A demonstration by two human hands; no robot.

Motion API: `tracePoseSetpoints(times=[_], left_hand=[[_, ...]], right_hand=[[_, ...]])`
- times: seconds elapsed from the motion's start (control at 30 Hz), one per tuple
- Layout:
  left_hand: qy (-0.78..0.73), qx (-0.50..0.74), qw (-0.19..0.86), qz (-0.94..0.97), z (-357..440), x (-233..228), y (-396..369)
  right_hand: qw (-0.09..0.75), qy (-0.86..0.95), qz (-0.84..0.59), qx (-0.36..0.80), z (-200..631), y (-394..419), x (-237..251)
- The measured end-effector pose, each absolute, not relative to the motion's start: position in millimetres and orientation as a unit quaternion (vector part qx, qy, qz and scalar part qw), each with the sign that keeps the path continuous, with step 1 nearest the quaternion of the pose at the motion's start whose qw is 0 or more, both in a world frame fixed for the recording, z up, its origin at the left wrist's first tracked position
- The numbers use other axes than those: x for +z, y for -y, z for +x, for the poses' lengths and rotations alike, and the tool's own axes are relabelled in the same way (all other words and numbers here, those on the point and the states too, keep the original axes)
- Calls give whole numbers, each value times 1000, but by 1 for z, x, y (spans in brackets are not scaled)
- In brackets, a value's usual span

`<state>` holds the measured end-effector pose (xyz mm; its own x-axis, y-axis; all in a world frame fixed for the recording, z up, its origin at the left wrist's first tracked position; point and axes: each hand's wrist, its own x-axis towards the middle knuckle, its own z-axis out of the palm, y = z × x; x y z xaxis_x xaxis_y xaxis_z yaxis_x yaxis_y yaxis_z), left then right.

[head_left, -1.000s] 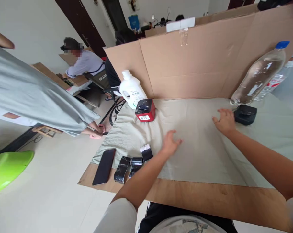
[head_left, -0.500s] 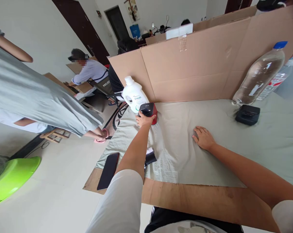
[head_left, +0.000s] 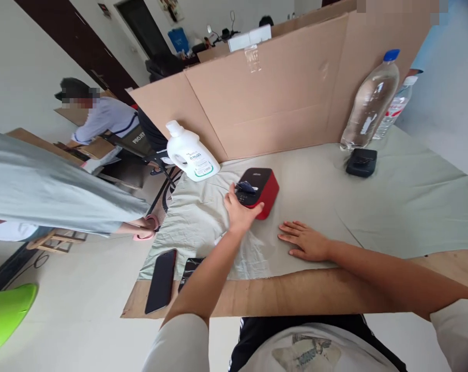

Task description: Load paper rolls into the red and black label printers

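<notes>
Item count on the table (head_left: 334, 294): one red box (head_left: 261, 190), one white jug (head_left: 190, 153), two clear bottles (head_left: 369, 103) (head_left: 395, 107), one black pouch (head_left: 361, 162), one phone (head_left: 161, 281), one black packet (head_left: 190, 269), one cloth (head_left: 412, 196).

The person's left arm reaches forward from the lower middle of the view, bare below a short pale sleeve, nearly straight at the elbow. The left hand (head_left: 239, 209) is at its far end, palm down, thumb spread out to the right and fingers curled forward in a loose grip. The right arm comes in from the lower right corner, forearm lying low and angled leftward. The right hand (head_left: 305, 242) lies flat, palm down, fingers extended and slightly spread, pointing left. It sits nearer the body than the left hand, just to its right, not touching it.
</notes>
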<state>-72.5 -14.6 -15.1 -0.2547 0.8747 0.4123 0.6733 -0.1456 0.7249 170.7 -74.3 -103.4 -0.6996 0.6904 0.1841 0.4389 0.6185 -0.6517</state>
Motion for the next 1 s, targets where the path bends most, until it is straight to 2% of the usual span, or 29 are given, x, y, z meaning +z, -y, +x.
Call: tracePoseSetpoints(times=[0.2, 0.33, 0.5, 0.63, 0.73, 0.83, 1.0], left_hand=[[-604, 466, 183, 620, -4, -34, 89], [-616, 488, 172, 594, 15, -42, 112], [-579, 488, 137, 639, 15, -63, 136], [-542, 506, 134, 658, 3, -76, 143], [-520, 536, 221, 627, -9, -77, 136], [-509, 560, 344, 556, -20, -75, 117], [-401, 540, 519, 528, -29, -71, 82]], right_hand=[[449, 585, -539, 407, 181, 96, -106], [467, 548, -527, 451, 183, 97, -103], [483, 559, -551, 388, 187, 95, -95], [480, 574, -538, 389, 194, 94, -94], [475, 584, -548, 365, 198, 92, -91], [518, 602, -544, 271, 197, 87, -78], [576, 683, -419, 163, 181, 88, -56]])
